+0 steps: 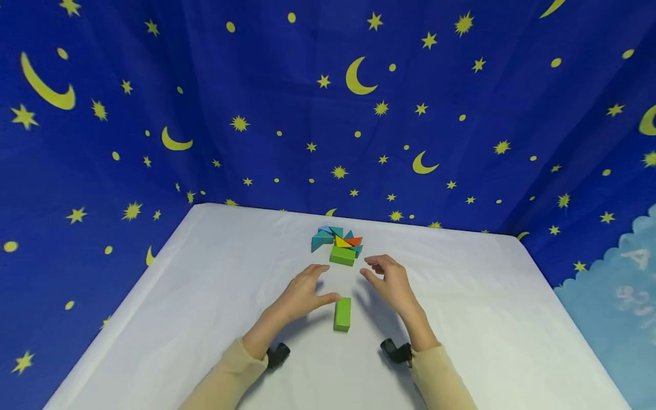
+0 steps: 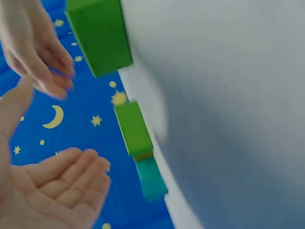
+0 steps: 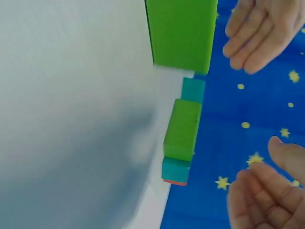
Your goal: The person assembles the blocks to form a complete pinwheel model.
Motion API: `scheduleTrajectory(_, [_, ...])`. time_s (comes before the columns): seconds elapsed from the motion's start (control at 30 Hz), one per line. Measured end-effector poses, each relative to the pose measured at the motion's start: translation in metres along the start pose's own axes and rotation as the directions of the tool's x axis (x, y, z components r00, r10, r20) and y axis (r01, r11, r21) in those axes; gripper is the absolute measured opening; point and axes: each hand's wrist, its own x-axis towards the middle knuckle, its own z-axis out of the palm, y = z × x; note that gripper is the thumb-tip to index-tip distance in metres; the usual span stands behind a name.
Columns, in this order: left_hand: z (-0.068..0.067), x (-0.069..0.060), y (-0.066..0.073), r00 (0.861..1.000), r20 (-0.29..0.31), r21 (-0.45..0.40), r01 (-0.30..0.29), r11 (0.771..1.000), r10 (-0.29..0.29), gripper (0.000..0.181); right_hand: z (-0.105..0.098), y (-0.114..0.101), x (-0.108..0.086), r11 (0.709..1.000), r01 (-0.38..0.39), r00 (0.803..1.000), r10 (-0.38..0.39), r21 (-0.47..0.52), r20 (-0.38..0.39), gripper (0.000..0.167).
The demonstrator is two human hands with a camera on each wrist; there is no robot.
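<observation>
A green rectangular block (image 1: 342, 315) (image 2: 100, 40) (image 3: 182, 33) lies on the white table between the forearms. Farther off, a second green block (image 1: 342, 255) (image 2: 133, 129) (image 3: 182, 129) lies crosswise before a cluster of teal blocks (image 1: 321, 240), a yellow triangular block (image 1: 343, 242) and an orange-red one (image 1: 355, 241). My left hand (image 1: 303, 293) hovers with fingers extended and thumb apart; its thumb tip overlaps the near block's far end in the head view, but the left wrist view shows a gap. My right hand (image 1: 390, 283), fingers loosely bent, hangs right of the blocks. Both palms hold nothing.
A white cloth covers the table (image 1: 512, 319). Behind it and at the sides hangs a blue curtain (image 1: 287, 102) with yellow moons and stars. A light-blue panel (image 1: 620, 302) stands at the right. Black wrist cameras (image 1: 397, 351) sit under both wrists.
</observation>
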Motion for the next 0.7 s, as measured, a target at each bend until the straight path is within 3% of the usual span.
scheduleTrajectory(0.13, [0.007, 0.0, -0.002, 0.999, 0.029, -0.031, 0.028, 0.999, -0.027, 0.078, 0.0, 0.01, 0.028, 0.998, 0.017, 0.998, -0.02, 0.059, 0.055, 0.019])
scheduleTrajectory(0.37, [0.017, 0.0, -0.006, 0.999, 0.033, -0.016, 0.012, 1.0, -0.012, 0.086, 0.011, 0.018, 0.067, 0.999, -0.014, 0.989, 0.007, 0.044, 0.149, 0.015])
scheduleTrajectory(0.6, [0.019, 0.0, -0.01, 0.998, 0.045, -0.023, 0.046, 0.999, -0.045, 0.089, 0.029, 0.025, 0.081, 0.998, -0.052, 0.976, 0.056, -0.024, 0.211, 0.014])
scheduleTrajectory(0.7, [0.019, 0.0, -0.011, 0.998, 0.048, -0.007, 0.044, 0.999, -0.043, 0.09, 0.034, 0.026, 0.083, 0.998, -0.022, 0.977, 0.033, -0.054, 0.209, 0.012])
